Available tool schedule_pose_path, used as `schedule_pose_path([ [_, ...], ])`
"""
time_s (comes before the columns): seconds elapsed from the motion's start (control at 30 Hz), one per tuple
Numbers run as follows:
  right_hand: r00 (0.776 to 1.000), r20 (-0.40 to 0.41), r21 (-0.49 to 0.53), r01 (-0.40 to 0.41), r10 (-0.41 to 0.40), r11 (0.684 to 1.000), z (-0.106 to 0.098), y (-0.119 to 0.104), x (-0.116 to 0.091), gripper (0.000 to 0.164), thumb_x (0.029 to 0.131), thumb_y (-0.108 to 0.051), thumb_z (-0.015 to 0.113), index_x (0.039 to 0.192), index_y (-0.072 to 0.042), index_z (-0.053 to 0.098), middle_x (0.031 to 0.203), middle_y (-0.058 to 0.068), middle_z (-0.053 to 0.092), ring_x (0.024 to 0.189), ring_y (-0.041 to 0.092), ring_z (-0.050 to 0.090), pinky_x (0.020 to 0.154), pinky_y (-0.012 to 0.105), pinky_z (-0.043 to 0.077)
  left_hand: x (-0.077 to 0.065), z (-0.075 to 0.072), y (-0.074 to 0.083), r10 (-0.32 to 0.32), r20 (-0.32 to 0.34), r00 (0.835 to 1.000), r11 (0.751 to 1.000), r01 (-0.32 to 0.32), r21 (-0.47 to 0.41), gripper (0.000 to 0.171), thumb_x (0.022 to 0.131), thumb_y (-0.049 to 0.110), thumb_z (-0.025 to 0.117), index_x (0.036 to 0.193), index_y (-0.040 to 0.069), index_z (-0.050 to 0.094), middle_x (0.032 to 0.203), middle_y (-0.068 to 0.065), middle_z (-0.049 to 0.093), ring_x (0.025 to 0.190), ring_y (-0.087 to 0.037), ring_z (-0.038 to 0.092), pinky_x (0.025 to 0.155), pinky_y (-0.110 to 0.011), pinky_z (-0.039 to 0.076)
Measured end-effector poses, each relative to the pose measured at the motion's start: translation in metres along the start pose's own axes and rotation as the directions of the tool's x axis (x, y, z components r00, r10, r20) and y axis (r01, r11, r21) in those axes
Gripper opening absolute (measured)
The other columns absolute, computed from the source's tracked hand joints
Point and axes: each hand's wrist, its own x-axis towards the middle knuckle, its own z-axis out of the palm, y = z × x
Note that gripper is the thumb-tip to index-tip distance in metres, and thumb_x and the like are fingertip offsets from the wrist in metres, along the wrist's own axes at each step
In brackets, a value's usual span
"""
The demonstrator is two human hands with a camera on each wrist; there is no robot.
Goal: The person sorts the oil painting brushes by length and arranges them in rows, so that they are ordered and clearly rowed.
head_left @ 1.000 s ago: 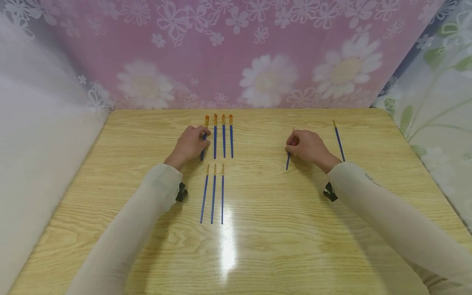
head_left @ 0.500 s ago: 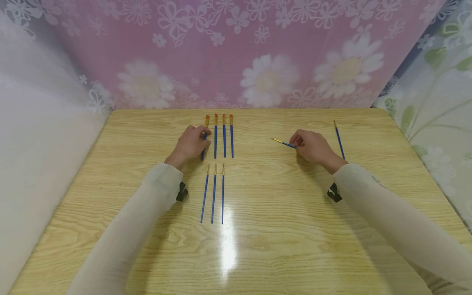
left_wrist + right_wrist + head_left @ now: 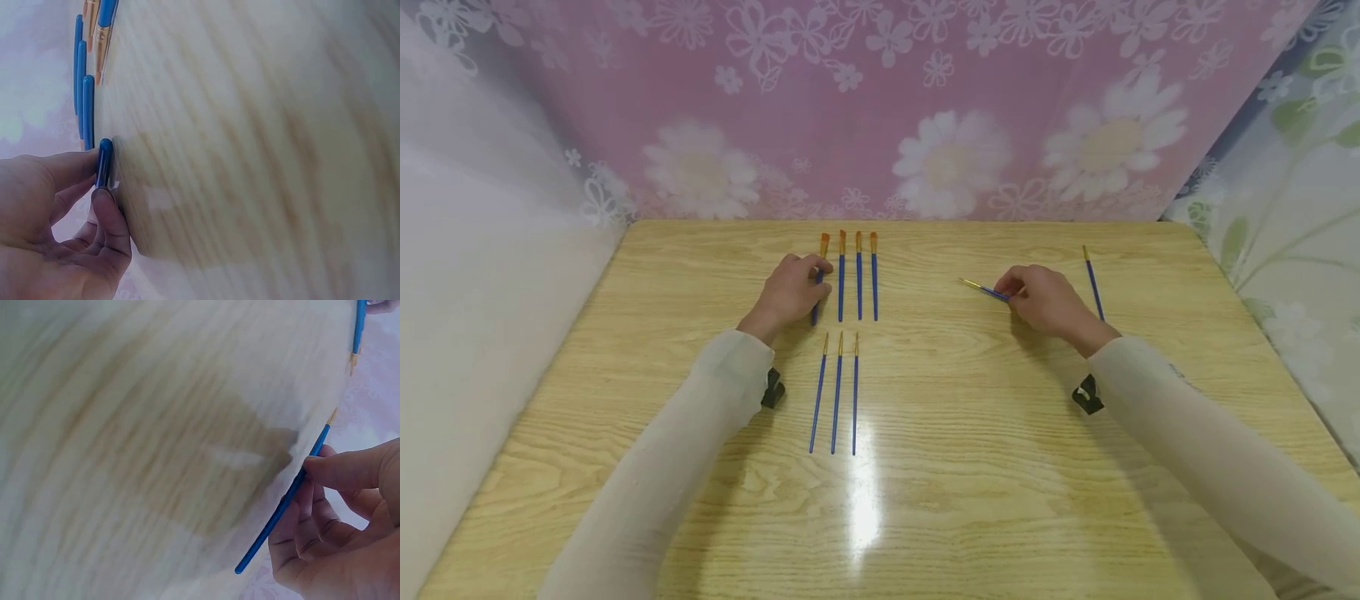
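My left hand (image 3: 792,290) pinches the leftmost flat paintbrush (image 3: 824,243), which lies at the left end of a row at the back of the table. In the left wrist view, that brush's blue handle end (image 3: 105,153) shows between thumb and finger. My right hand (image 3: 1047,302) holds a fine paintbrush (image 3: 981,287) by its blue handle, its tip toward the left. In the right wrist view, the thumb and fingers pinch this brush's handle (image 3: 269,531) at mid-length. Its far end is hidden by the hand in the head view.
Three flat brushes (image 3: 859,279) stand in line right of the left hand. In front of them lie three fine brushes (image 3: 837,396), roughly parallel. Another brush (image 3: 1093,283) lies right of the right hand, partly behind the arm. A floral curtain (image 3: 925,100) borders the table's back edge.
The fine brush in my right hand has turned from pointing away to pointing left, and that hand has shifted slightly right. The left hand stays on its brush.
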Motion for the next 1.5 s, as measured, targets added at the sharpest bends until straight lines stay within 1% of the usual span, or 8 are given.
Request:
schedule_pose_path([
  [0.27, 0.999, 0.036, 0.052, -0.021, 0.019, 0.998, -0.005, -0.004, -0.006, 0.026, 0.11, -0.008, 0.056, 0.133, -0.002, 0.066, 0.132, 0.027, 0.069, 0.12, 0.042, 0.064, 0.102, 0.058, 0.05, 0.001, -0.001, 0.002, -0.006, -0.001, 1.0, 1.0, 0.006, -0.003, 0.039, 0.113, 0.018, 0.059, 0.15, 0.007, 0.06, 0.148, -0.023, 0.054, 0.134, -0.038, 0.053, 0.114, -0.056, 0.044],
  [0.47, 0.992, 0.121, 0.163, -0.041, 0.021, 0.986, -0.002, -0.013, -0.014, 0.03, 0.11, -0.013, 0.058, 0.139, -0.006, 0.062, 0.132, 0.022, 0.067, 0.122, 0.037, 0.066, 0.096, 0.046, 0.052, 0.001, 0.0, 0.001, -0.015, 0.008, 1.0, 1.0, 0.015, -0.006, 0.039, 0.113, 0.018, 0.058, 0.151, 0.008, 0.06, 0.148, -0.022, 0.053, 0.135, -0.038, 0.053, 0.114, -0.056, 0.044],
  [0.67, 0.983, 0.185, 0.349, -0.056, -0.01, 0.936, 0.006, -0.025, -0.02, 0.038, 0.112, -0.011, 0.059, 0.148, -0.004, 0.05, 0.126, 0.02, 0.059, 0.106, 0.03, 0.065, 0.081, 0.033, 0.056, 0.001, -0.001, 0.0, -0.012, 0.01, 1.0, 1.0, 0.012, 0.005, 0.039, 0.113, 0.018, 0.059, 0.151, 0.008, 0.06, 0.149, -0.022, 0.054, 0.136, -0.039, 0.052, 0.116, -0.057, 0.043],
  [0.77, 0.974, 0.223, 0.435, -0.075, -0.027, 0.897, 0.013, -0.032, -0.023, 0.039, 0.113, -0.01, 0.058, 0.149, -0.004, 0.045, 0.124, 0.018, 0.055, 0.101, 0.028, 0.062, 0.08, 0.034, 0.056, 0.002, -0.001, 0.0, -0.008, 0.008, 1.0, 1.0, 0.008, 0.009, 0.039, 0.113, 0.018, 0.059, 0.151, 0.007, 0.06, 0.148, -0.022, 0.054, 0.137, -0.039, 0.053, 0.116, -0.057, 0.043],
  [0.87, 0.966, 0.25, 0.484, -0.071, -0.06, 0.872, 0.021, -0.041, -0.027, 0.036, 0.112, -0.008, 0.058, 0.147, -0.004, 0.048, 0.123, 0.018, 0.056, 0.1, 0.027, 0.06, 0.081, 0.034, 0.057, 0.002, -0.001, 0.0, -0.01, 0.01, 1.0, 1.0, 0.01, 0.005, 0.039, 0.113, 0.018, 0.059, 0.151, 0.007, 0.06, 0.149, -0.022, 0.054, 0.137, -0.039, 0.053, 0.116, -0.057, 0.043],
  [1.1, 0.951, 0.271, 0.532, -0.016, -0.152, 0.846, 0.043, -0.06, -0.035, 0.03, 0.11, -0.004, 0.058, 0.139, 0.001, 0.058, 0.125, 0.023, 0.059, 0.1, 0.026, 0.064, 0.082, 0.032, 0.062, 0.001, 0.0, 0.0, -0.013, 0.01, 1.0, 1.0, 0.013, -0.003, 0.039, 0.113, 0.018, 0.059, 0.151, 0.008, 0.06, 0.148, -0.022, 0.054, 0.136, -0.039, 0.053, 0.115, -0.057, 0.043],
  [1.33, 0.941, 0.285, 0.583, -0.02, -0.181, 0.812, 0.065, -0.082, -0.038, 0.033, 0.107, -0.001, 0.062, 0.139, 0.003, 0.059, 0.119, 0.02, 0.06, 0.09, 0.022, 0.068, 0.081, 0.034, 0.064, 0.0, 0.0, 0.0, -0.012, 0.007, 1.0, 1.0, 0.012, -0.002, 0.039, 0.113, 0.018, 0.058, 0.151, 0.008, 0.06, 0.149, -0.022, 0.054, 0.137, -0.038, 0.053, 0.116, -0.057, 0.043],
  [1.5, 0.946, 0.264, 0.544, 0.013, -0.186, 0.839, 0.076, -0.099, -0.04, 0.03, 0.106, -0.006, 0.067, 0.135, -0.001, 0.062, 0.116, 0.016, 0.065, 0.087, 0.021, 0.068, 0.08, 0.035, 0.062, 0.0, -0.001, 0.001, -0.007, 0.005, 1.0, 1.0, 0.007, -0.002, 0.039, 0.113, 0.018, 0.058, 0.151, 0.008, 0.06, 0.149, -0.021, 0.054, 0.137, -0.038, 0.053, 0.117, -0.056, 0.043],
])
